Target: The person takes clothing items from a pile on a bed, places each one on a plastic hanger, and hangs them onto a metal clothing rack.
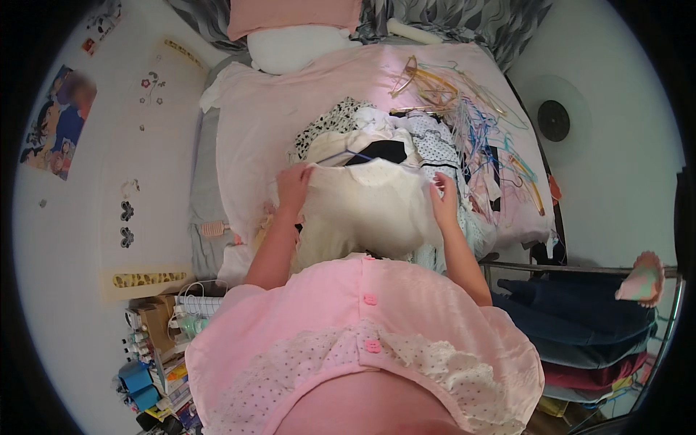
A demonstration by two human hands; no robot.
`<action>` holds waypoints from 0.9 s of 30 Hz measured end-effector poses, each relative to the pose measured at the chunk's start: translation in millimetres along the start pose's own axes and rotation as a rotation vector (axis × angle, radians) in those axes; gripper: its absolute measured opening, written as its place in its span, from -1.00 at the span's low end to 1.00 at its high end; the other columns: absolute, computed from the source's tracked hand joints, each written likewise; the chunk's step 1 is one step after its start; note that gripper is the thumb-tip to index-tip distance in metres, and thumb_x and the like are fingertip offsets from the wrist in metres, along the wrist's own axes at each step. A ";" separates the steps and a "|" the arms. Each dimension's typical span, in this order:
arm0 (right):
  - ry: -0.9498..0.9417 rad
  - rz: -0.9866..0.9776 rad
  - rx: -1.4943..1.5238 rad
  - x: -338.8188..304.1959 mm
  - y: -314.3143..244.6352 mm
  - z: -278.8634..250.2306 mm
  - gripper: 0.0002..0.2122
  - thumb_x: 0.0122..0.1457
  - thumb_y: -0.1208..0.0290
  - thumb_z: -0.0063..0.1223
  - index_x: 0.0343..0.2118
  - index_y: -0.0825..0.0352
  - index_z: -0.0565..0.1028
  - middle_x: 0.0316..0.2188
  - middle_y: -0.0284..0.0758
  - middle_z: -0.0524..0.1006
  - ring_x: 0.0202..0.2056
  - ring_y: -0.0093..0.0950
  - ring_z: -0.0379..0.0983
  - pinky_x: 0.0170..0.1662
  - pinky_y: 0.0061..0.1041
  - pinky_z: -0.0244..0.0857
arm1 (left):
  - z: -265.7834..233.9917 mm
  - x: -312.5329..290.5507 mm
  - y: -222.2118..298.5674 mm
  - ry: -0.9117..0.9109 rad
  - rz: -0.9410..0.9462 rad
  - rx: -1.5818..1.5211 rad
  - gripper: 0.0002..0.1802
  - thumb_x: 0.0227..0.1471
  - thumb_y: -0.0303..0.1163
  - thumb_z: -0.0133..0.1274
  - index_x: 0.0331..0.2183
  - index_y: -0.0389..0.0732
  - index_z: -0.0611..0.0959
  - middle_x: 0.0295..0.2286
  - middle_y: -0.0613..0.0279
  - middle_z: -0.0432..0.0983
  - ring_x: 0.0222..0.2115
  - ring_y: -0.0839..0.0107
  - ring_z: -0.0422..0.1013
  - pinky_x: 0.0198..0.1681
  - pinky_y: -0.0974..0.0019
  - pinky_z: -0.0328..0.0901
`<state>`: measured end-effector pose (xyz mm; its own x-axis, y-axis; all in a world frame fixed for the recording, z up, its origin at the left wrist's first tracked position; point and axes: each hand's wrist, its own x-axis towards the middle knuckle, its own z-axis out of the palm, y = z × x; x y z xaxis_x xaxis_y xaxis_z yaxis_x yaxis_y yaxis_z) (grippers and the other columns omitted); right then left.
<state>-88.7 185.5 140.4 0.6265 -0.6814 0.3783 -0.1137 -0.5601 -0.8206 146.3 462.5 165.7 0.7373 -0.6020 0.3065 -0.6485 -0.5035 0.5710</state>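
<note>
A cream-white top (370,196) hangs spread out in front of me, over the near side of the bed. A thin blue hanger (346,154) shows at its neckline, its hook pointing away from me. At the top's left shoulder, my left hand (293,187) is closed on the cloth. My right hand (444,197) pinches the opposite shoulder edge, its fingers partly bent. Just beyond the top lies a heap of clothes: a black-and-white patterned garment (333,125), a black piece (384,151) and a white dotted garment (433,141).
Many loose hangers (471,116) lie tangled on the right of the pink-covered bed (254,130). Pillows (297,49) are at its head. A rack of dark folded clothes (580,312) stands at right, a fan (554,120) by the wall. Cluttered shelves (156,326) are at lower left.
</note>
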 end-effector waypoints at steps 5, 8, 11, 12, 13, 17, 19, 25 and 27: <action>-0.292 0.150 -0.367 1.3 93.4 12.2 -0.54 -0.24 0.40 0.16 -0.20 0.43 0.34 -0.22 -0.13 0.37 -0.14 -0.24 0.27 -0.04 -0.38 0.15 | -22.9 -9.0 -21.9 0.337 -0.198 0.256 -0.79 -0.04 -0.30 -0.07 -0.40 -0.21 0.56 -0.48 0.14 0.47 -0.44 0.18 0.38 -0.33 0.20 0.14; -0.527 -0.025 -0.498 -3.6 88.1 34.1 -0.46 -0.27 0.38 0.21 -0.15 0.41 0.31 -0.13 -0.12 0.32 -0.07 -0.22 0.22 0.01 -0.40 0.11 | -31.0 -31.0 -50.1 0.516 -0.284 0.332 -0.80 -0.03 -0.31 -0.08 -0.39 -0.20 0.56 -0.51 0.16 0.48 -0.48 0.19 0.38 -0.31 0.19 0.12; -0.782 -0.010 -0.642 -6.4 90.0 52.4 -0.18 -0.36 0.23 0.29 0.03 0.33 0.13 0.07 -0.16 0.12 0.12 -0.27 -0.03 0.12 -0.21 -0.13 | -41.1 -49.2 -58.1 0.589 -0.460 0.184 -0.79 -0.01 -0.30 -0.10 -0.38 -0.20 0.55 -0.52 0.18 0.47 -0.50 0.22 0.38 -0.31 0.22 0.12; -0.902 -0.038 -0.738 -10.0 85.0 57.3 -0.10 -0.38 0.19 0.30 0.09 0.29 0.06 0.12 -0.17 0.05 0.17 -0.29 -0.13 0.15 -0.11 -0.24 | -44.6 -56.9 -60.6 0.593 -0.478 0.197 -0.79 -0.01 -0.30 -0.10 -0.38 -0.20 0.55 -0.52 0.18 0.47 -0.50 0.22 0.38 -0.31 0.22 0.12; -0.920 -0.049 -0.732 -11.8 85.7 61.9 -0.10 -0.38 0.19 0.30 0.09 0.29 0.06 0.12 -0.17 0.05 0.17 -0.29 -0.13 0.15 -0.11 -0.24 | -47.3 -63.6 -62.6 0.579 -0.515 0.230 -0.78 -0.01 -0.29 -0.11 -0.39 -0.20 0.55 -0.54 0.17 0.46 -0.52 0.24 0.38 -0.36 0.23 0.14; -1.091 -0.114 -0.962 -15.3 78.8 74.8 -0.04 -0.37 0.13 0.27 0.15 0.16 -0.06 0.18 -0.26 -0.08 0.22 -0.38 -0.29 0.15 0.01 -0.44 | -50.6 -81.5 -58.8 0.573 -0.547 0.231 -0.76 0.00 -0.27 -0.10 -0.43 -0.22 0.55 -0.59 0.15 0.44 -0.58 0.25 0.36 -0.48 0.27 0.18; -1.127 -0.135 -1.061 -22.5 86.0 77.8 -0.11 -0.28 0.14 0.21 0.15 0.13 -0.06 0.18 -0.29 -0.07 0.22 -0.39 -0.27 0.15 0.01 -0.46 | -46.5 -87.5 -62.2 0.590 -0.535 0.233 -0.76 0.00 -0.27 -0.10 -0.43 -0.23 0.55 -0.59 0.15 0.43 -0.60 0.26 0.35 -0.49 0.27 0.18; -0.976 -0.397 -1.067 -37.5 123.6 81.1 -0.59 0.05 0.37 -0.29 0.03 0.15 0.21 0.10 -0.26 0.13 0.18 -0.39 -0.12 0.15 0.02 -0.46 | -30.1 -91.3 -51.0 0.587 -0.516 0.001 -0.77 0.00 -0.30 -0.08 -0.42 -0.27 0.55 -0.62 0.15 0.41 -0.64 0.36 0.31 -0.52 0.33 0.17; -0.971 -0.376 -1.030 -35.1 124.4 85.6 -0.71 0.03 0.39 -0.26 -0.16 0.18 0.39 -0.04 -0.29 0.31 0.13 -0.38 0.01 0.15 0.04 -0.46 | -23.6 -88.9 -44.7 0.594 -0.502 -0.089 -0.77 -0.01 -0.31 -0.07 -0.42 -0.28 0.55 -0.62 0.15 0.40 -0.64 0.39 0.30 -0.52 0.36 0.18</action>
<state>-58.8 180.0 -11.7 0.9578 -0.0776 -0.2769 -0.0578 -0.9952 0.0789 114.2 553.1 130.9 0.9325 0.1294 0.3371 -0.2115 -0.5608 0.8004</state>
